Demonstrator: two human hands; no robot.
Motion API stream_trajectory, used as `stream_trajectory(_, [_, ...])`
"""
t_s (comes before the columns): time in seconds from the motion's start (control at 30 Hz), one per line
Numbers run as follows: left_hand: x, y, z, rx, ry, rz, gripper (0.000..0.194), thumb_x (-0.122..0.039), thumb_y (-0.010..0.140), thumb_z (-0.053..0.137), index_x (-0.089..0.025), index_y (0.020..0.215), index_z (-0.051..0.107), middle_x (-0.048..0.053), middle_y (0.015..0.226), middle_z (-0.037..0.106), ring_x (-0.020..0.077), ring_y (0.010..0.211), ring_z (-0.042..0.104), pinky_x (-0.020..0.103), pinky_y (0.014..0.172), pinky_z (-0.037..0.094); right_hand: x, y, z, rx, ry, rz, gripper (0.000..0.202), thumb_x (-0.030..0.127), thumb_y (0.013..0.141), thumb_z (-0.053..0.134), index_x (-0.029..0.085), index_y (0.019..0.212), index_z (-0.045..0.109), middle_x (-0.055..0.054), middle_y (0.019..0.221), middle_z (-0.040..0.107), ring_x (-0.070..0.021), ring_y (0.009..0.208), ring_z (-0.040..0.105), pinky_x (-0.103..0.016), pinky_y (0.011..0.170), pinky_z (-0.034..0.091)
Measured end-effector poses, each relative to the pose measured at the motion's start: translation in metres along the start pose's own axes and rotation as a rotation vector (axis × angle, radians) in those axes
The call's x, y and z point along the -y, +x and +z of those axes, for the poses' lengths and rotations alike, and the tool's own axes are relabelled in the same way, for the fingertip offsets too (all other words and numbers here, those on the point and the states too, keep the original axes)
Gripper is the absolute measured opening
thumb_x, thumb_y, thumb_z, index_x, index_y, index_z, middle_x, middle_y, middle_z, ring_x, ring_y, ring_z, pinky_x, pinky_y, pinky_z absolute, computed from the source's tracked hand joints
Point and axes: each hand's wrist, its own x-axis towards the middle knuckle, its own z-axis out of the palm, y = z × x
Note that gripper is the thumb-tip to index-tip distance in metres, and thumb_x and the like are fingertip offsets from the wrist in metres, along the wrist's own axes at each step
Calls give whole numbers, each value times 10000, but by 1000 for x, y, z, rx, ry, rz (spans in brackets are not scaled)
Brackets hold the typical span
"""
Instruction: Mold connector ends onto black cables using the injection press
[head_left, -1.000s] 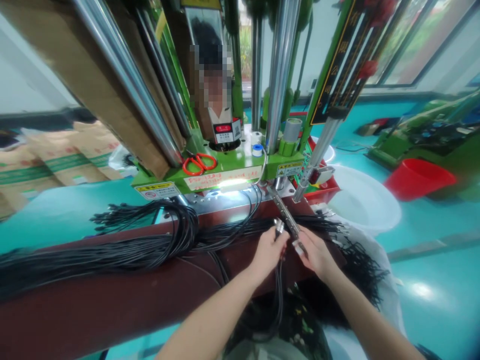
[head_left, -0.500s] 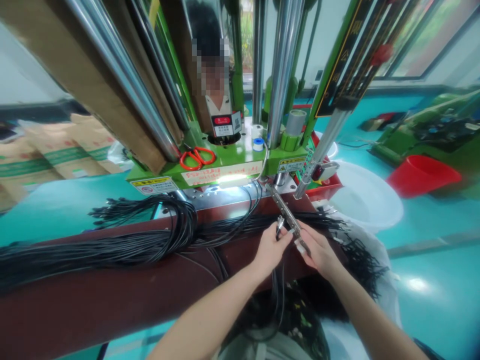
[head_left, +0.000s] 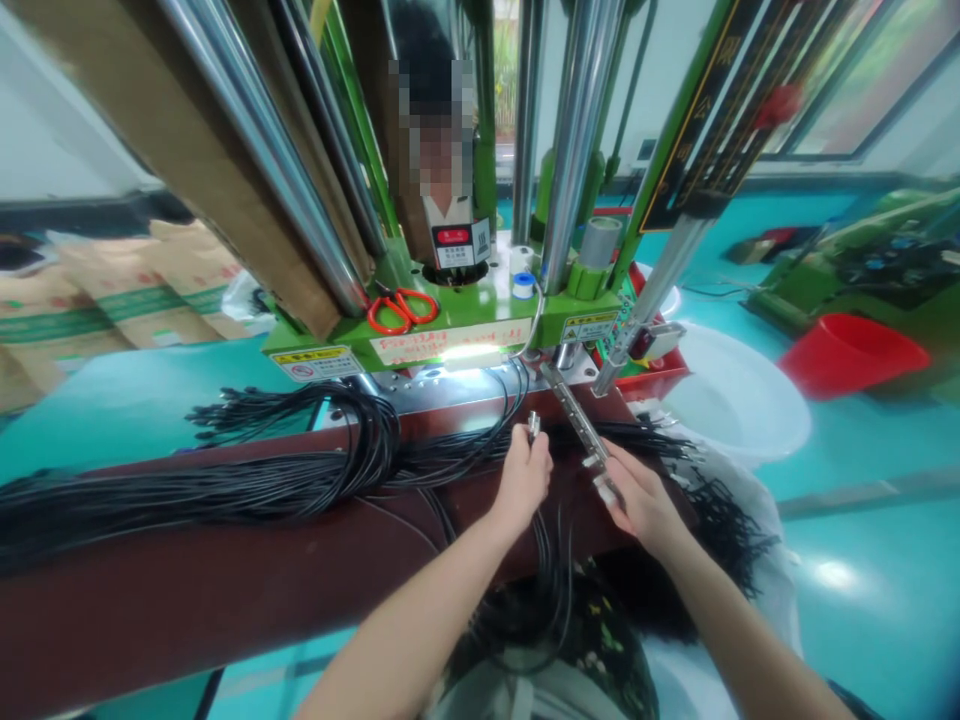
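My left hand (head_left: 523,475) is closed around black cables, and their silver connector ends (head_left: 533,424) stick up past the thumb. Lengths of thin black cable (head_left: 551,570) hang below this hand toward my lap. In my right hand (head_left: 641,500) is a long, narrow metal bar (head_left: 579,420) with small fittings along it, gripped at its near end. The bar slants up and left toward the green machine (head_left: 480,315). A gap separates my left hand from the bar. What the fittings hold is too small to make out.
A thick bundle of black cables (head_left: 247,490) lies along the brown table (head_left: 225,600). Red-handled scissors (head_left: 403,311) rest on the machine's ledge between steel columns. A white tub (head_left: 739,390) and red bucket (head_left: 851,355) stand at right. Behind the machine is a person (head_left: 448,215).
My left hand has drawn away from the bar to the left, with connector ends in its grip. My right hand has kept the bar almost in place. The view has shifted slightly.
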Motion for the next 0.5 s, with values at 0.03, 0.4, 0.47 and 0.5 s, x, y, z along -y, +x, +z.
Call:
stream_trajectory(0.03, [-2,0,-1,32,-21,-20,250,-450,785,448,-225,765,342,-111,483,321,29,334,221,146,323,167,1,0,0,-8,9,7,467,458,690,635,295,1123,568,15,744,550,-73,566,459,-142,425,336])
stream_trajectory(0.4, [-11,4,-7,324,-37,-252,327,-429,671,615,-171,572,439,-102,353,262,19,295,181,158,294,112,4,-3,-1,87,-70,-22,626,528,655,639,212,1184,533,12,592,523,-60,429,377,-155,339,264])
stream_trajectory(0.47, [-12,4,-8,346,-30,-263,334,-436,672,611,-171,564,438,-100,348,261,21,294,184,159,295,111,2,-1,-4,107,-89,-32,639,543,663,626,207,1197,526,8,598,526,-59,424,372,-159,339,268])
stream_trajectory(0.5, [-12,4,-8,353,-24,-264,336,-439,673,608,-171,561,439,-99,346,262,21,294,185,159,295,112,0,0,-5,122,-105,-46,646,549,670,616,202,1206,520,4,606,532,-60,424,374,-163,339,271])
